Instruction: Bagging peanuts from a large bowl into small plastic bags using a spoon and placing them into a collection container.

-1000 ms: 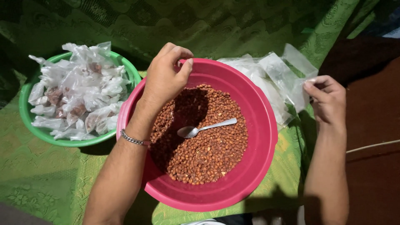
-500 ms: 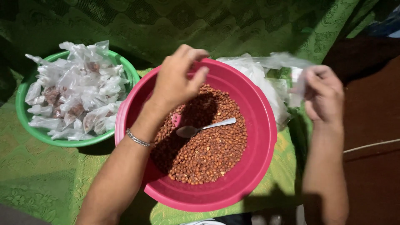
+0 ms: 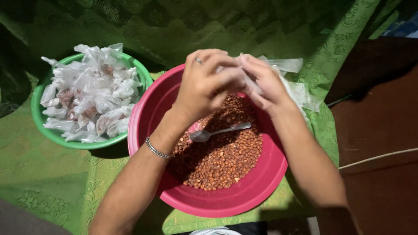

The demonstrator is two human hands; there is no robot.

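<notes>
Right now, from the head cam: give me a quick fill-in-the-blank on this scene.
1. Both hands hold a clear plastic bag above the ____ basin.
2. The metal ____ lies on the peanuts.
3. The tied packets fill the ____ bowl.
4. The left hand wears a ____ on one finger.

Missing: pink; spoon; green; ring

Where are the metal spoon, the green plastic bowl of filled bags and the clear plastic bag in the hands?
metal spoon (image 3: pixel 201 135), head view, on its bowl.
green plastic bowl (image 3: pixel 78 143), head view, on its near rim.
clear plastic bag (image 3: pixel 285 65), head view, on its free end.
</notes>
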